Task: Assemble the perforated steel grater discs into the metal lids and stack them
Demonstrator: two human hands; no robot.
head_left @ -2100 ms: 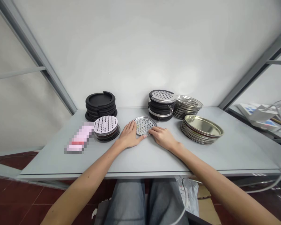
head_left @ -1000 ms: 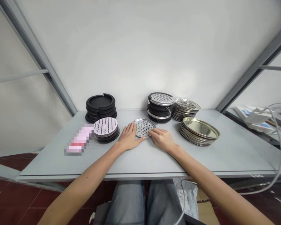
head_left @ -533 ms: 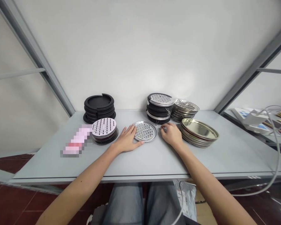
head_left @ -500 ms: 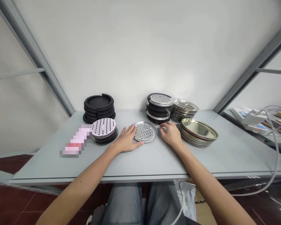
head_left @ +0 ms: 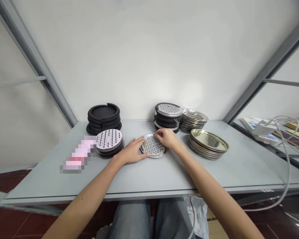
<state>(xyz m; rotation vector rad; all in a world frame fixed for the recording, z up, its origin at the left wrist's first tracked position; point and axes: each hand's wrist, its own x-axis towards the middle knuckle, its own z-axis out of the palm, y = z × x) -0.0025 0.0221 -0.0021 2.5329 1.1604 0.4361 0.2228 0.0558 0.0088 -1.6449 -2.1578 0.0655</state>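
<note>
A round metal grater plate with a raised rim and punched holes lies flat on the table in front of me. My left hand rests at its left side, thumb and fingers spread along the rim. Over the plate's far right edge is my right hand, its thumb and fingers pinched together. Whatever is between those fingertips is hidden. Just behind stands a stack of black rings and metal plates, a perforated metal plate on top and a thin wire clasp at its side.
Black round trays are stacked at the back left, with a grater disc stack before them. To the right are shiny round lids and more grater plates. A white cable hangs at the table's right.
My right hand has moved left, from beside the plate to over its far right edge. The small wire seen at that edge earlier is now hidden. My left hand stays on the rim.
</note>
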